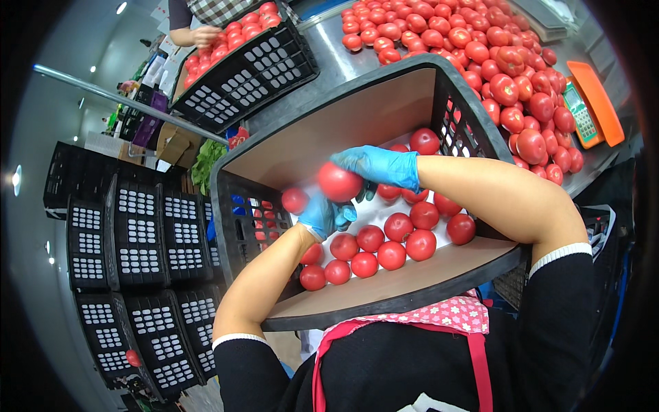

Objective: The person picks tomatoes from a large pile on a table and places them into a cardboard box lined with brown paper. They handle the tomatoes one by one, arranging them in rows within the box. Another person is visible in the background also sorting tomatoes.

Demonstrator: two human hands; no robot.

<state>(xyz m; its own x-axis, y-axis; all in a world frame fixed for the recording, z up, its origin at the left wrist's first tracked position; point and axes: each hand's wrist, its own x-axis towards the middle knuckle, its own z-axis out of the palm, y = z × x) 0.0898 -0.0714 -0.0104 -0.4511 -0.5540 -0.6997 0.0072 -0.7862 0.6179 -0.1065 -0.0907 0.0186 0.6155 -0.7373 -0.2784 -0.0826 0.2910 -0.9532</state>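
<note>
A slightly blurred red tomato (338, 182) is gripped by my right hand (376, 168), which wears a blue glove and reaches in from the right. Just below that tomato my left hand (324, 215), also in a blue glove, has its fingers curled; what they hold, if anything, is hidden. Both hands are inside a large black plastic crate (384, 302) lined with brown board. Along its near side, several tomatoes (392, 255) lie in rows on a white bottom. A single tomato (295, 200) rests beside my left hand, and others are partly covered by my right hand.
A big heap of tomatoes (480, 48) covers the metal table (326, 55) beyond the crate. A scale with an orange edge (596, 103) stands at the right. Another person's hand (205, 36) is over a second filled crate (250, 79). Stacked black crates (141, 233) stand at the left.
</note>
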